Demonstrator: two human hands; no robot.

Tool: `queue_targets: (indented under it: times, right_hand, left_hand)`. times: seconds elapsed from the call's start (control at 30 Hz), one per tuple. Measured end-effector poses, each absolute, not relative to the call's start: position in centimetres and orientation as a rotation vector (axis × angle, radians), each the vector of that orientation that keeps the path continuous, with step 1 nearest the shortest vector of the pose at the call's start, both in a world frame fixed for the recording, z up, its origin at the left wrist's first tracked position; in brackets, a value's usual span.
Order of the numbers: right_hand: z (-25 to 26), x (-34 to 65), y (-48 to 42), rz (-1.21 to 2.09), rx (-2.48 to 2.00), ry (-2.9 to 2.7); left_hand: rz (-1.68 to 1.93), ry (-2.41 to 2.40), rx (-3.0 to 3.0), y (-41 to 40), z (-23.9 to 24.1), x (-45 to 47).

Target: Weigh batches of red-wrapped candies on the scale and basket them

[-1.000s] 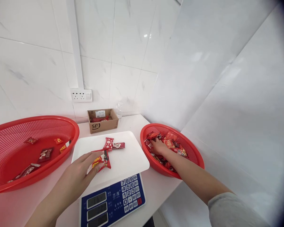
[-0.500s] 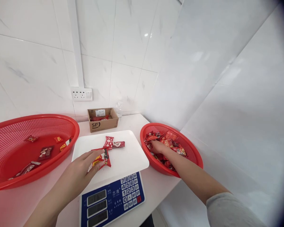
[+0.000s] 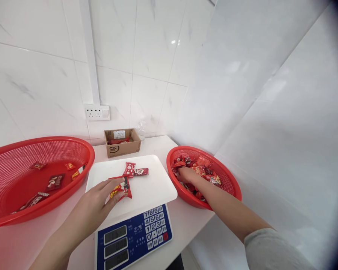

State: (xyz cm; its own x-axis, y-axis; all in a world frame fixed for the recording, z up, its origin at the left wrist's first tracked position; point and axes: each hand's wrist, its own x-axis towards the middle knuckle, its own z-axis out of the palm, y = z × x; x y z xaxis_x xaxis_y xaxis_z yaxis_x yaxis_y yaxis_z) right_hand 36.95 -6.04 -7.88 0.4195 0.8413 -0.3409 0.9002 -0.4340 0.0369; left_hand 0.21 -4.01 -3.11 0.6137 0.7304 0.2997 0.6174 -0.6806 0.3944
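My left hand (image 3: 100, 198) is closed on a red and yellow snack packet (image 3: 126, 187) at the front of the white scale tray (image 3: 154, 183), thumb on the near side and fingers over the top. Just behind it lie a pink-red candy packet (image 3: 129, 168) and a dark red wrapped bar (image 3: 141, 171), touching each other. My right hand (image 3: 187, 174) reaches into the right red basket (image 3: 236, 187), among a heap of red snack packets (image 3: 204, 170). Its fingers are hidden down in the heap. The blue scale panel (image 3: 138, 240) with its keys and displays faces me.
A larger red basket (image 3: 45, 140) at left holds several scattered packets. Behind the tray stand a cardboard box (image 3: 123, 149) with red packets inside and a clear plastic bottle (image 3: 141, 129). Tiled walls close off the back and right; a socket (image 3: 97, 112) is on the wall.
My right hand has shifted very slightly among the packets in the right basket. The left hand and its packet stay in place.
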Motion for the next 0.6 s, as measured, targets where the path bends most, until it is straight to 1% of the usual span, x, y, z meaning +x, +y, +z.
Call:
queue_targets:
  times: [0.2, 0.33, 0.6]
  right_hand:
    - [-6.1, 36.4, -6.7, -0.444, 2.421, 1.602]
    - [-4.9, 36.3, -7.0, -0.386, 2.453, 1.657]
    - [-2.0, 35.5, -9.5, -0.201, 2.732, 1.714]
  left_hand:
    - [0.64, 1.105, 2.581, -4.1, -3.1, 0.1]
    - [0.607, 1.113, 2.586, -4.3, -2.9, 0.0]
    - [0.505, 0.955, 2.651, -3.9, -4.0, 0.1]
